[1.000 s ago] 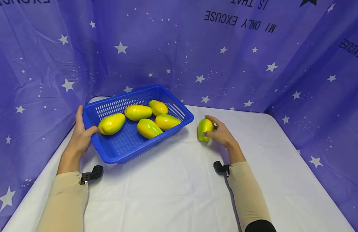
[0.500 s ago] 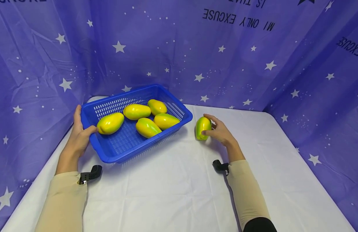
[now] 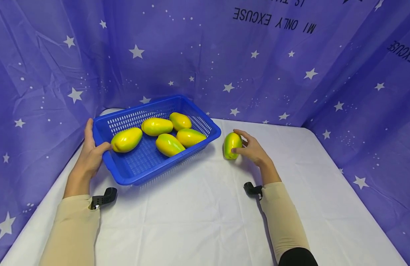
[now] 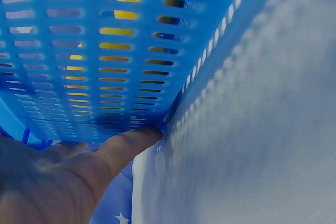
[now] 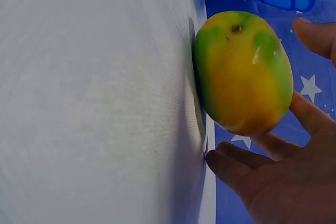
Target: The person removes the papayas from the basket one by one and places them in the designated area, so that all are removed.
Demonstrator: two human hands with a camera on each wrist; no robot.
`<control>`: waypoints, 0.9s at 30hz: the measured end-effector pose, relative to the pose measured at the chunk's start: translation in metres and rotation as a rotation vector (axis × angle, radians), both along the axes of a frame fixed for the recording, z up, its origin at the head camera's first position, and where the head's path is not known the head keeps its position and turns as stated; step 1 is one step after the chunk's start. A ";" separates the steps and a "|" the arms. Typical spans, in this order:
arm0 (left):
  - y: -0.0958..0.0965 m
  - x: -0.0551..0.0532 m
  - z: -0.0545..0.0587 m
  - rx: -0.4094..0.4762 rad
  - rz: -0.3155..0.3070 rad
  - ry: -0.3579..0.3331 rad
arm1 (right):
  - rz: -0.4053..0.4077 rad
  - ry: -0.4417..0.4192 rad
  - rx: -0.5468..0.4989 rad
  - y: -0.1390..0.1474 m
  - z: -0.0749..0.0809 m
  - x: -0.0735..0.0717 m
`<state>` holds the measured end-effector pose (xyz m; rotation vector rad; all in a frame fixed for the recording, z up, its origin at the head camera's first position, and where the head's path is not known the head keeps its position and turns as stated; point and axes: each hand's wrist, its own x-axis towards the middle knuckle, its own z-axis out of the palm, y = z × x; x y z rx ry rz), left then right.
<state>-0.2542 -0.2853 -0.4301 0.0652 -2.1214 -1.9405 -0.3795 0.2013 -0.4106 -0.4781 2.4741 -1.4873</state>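
My left hand grips the left end of a blue perforated plastic basket, its thumb over the rim. In the left wrist view, fingers reach under the basket's slotted wall. Several yellow-green mangoes lie inside the basket, spread over its floor. Right of the basket, another mango sits on the white tabletop with my right hand around its right side. In the right wrist view, some fingers touch that mango's side, while the thumb stands apart from it.
A white cloth covers the table. Purple curtains with white stars hang behind and along both sides, close to the basket's back edge. Black camera mounts sit at both wrists.
The right-hand mango has shifted very slightly left beside my right hand. My left hand has kept its grip on the basket; the head view has drifted a little.
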 end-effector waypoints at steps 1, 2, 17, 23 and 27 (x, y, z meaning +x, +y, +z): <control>0.000 0.000 0.000 -0.001 0.000 0.001 | 0.000 0.000 -0.002 0.000 0.001 0.001; 0.000 0.000 0.000 -0.002 0.000 0.002 | -0.003 0.000 -0.001 0.000 0.001 0.001; -0.001 0.002 -0.002 0.048 -0.003 0.018 | -0.019 0.031 0.003 0.001 0.012 0.002; -0.001 0.001 -0.001 0.033 0.001 0.019 | -0.085 0.112 -0.058 0.006 0.012 -0.001; -0.001 -0.002 0.000 0.023 -0.004 0.015 | -0.136 0.186 -0.149 0.012 0.015 -0.003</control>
